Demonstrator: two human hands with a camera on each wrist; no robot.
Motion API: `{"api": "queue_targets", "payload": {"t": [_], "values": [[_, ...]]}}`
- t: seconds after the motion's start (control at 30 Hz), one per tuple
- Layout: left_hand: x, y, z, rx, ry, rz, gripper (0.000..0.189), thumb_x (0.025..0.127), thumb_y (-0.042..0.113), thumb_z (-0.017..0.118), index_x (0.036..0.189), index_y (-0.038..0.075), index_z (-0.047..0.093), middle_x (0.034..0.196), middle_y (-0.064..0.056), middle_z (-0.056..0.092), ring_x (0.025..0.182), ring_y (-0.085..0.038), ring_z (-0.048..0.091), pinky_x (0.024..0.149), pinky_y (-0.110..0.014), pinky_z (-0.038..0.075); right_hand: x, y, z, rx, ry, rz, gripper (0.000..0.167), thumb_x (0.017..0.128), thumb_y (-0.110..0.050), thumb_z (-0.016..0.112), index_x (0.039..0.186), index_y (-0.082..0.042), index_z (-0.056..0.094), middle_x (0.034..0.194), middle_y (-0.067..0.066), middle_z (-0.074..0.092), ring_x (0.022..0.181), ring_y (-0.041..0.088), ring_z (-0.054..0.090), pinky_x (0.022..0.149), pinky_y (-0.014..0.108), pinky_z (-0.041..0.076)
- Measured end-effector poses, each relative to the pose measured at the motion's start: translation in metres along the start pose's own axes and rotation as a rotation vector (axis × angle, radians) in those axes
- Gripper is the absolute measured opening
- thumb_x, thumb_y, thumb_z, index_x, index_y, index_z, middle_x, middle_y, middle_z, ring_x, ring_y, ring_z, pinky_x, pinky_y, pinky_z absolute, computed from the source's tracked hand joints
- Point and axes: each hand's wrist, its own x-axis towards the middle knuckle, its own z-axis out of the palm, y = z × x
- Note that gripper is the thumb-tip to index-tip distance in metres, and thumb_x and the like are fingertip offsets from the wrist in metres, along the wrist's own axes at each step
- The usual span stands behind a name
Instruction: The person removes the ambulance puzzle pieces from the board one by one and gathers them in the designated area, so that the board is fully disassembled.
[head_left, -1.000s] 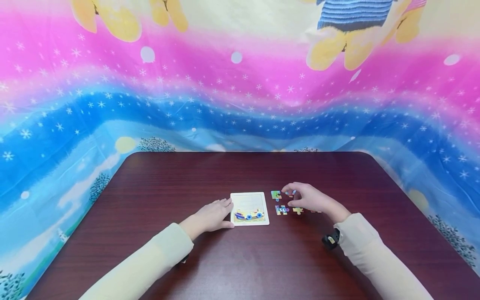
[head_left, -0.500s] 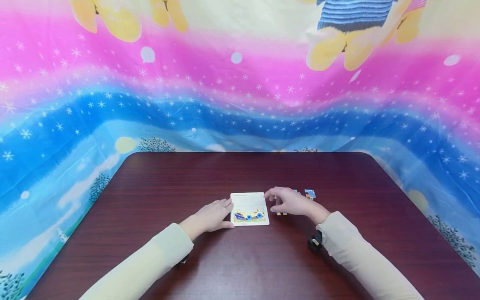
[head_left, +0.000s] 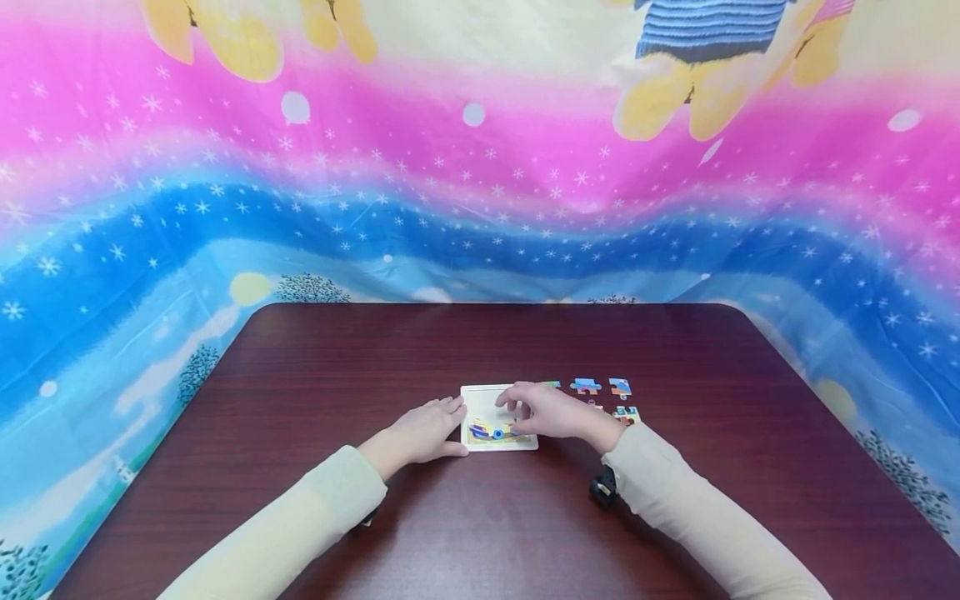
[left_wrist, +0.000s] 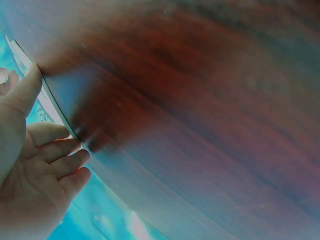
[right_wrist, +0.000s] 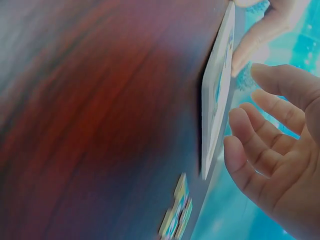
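My outstretched left hand (head_left: 427,430) touches the square white tray (head_left: 483,406) at its left edge; half-open, empty right hand (head_left: 551,411) partly hides multicoloured jigsaw pieces (head_left: 585,386).

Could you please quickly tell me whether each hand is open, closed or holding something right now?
Left hand: open, touching the puzzle tray.
Right hand: open over the tray, nothing visible in it.

The dark red-brown wood-grain table (head_left: 360,350) is stretching out wide, its far corners curving round, its surface gleaming softly! Near the middle, a white-rimmed puzzle tray (head_left: 480,388) is lying flat, and over to its right, loose jigsaw pieces (head_left: 619,387) are sitting, some partly hiding from view.
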Motion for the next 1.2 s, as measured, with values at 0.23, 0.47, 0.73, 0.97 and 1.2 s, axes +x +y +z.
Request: {"api": "queue_targets", "payload": {"t": [0.23,0.47,0.73,0.97,1.2], "values": [[0.0,0.0,0.0,-0.006,0.012,0.013,0.067,0.085,0.041,0.063,0.128,-0.008,0.047,0.136,-0.021,0.042,0.125,-0.034,0.039,0.103,-0.041,0.032,0.011,-0.008,0.01,-0.016,-0.004,-0.067,0.035,0.079,-0.007,0.07,0.112,-0.004,0.061,0.097,0.002,0.058,0.069,0.007,0.052,0.066,0.024,0.047],[0.0,-0.001,0.0,-0.007,0.026,0.025,0.067,0.084,0.04,0.064,0.127,-0.008,0.048,0.135,-0.022,0.043,0.123,-0.035,0.041,0.102,-0.042,0.033,0.018,-0.015,0.017,-0.058,0.001,-0.113,0.033,0.076,-0.005,0.069,0.108,-0.003,0.062,0.094,0.004,0.059,0.069,0.009,0.053,0.067,0.022,0.047],[0.0,-0.001,0.0,-0.011,0.029,0.028,0.067,0.084,0.04,0.064,0.127,-0.008,0.047,0.135,-0.022,0.043,0.123,-0.035,0.04,0.102,-0.042,0.033,0.023,-0.021,0.022,-0.096,0.002,-0.091,0.033,0.074,-0.007,0.07,0.107,-0.006,0.063,0.089,0.001,0.058,0.069,0.012,0.053,0.063,0.023,0.044],[0.0,-0.002,0.002,-0.013,0.034,0.031,0.066,0.084,0.039,0.064,0.127,-0.008,0.047,0.134,-0.023,0.043,0.123,-0.036,0.04,0.102,-0.042,0.033,0.026,-0.026,0.025,-0.146,-0.003,-0.055,0.032,0.072,-0.008,0.072,0.104,-0.008,0.063,0.087,0.0,0.058,0.071,0.012,0.053,0.065,0.025,0.046],[0.001,-0.001,0.0,-0.029,0.031,0.034,0.065,0.084,0.038,0.064,0.127,-0.008,0.047,0.134,-0.024,0.043,0.123,-0.036,0.04,0.103,-0.043,0.032,0.028,-0.03,0.027,-0.172,-0.008,-0.007,0.037,0.071,-0.007,0.072,0.105,-0.006,0.059,0.088,0.0,0.054,0.077,0.013,0.051,0.07,0.029,0.045]]}}
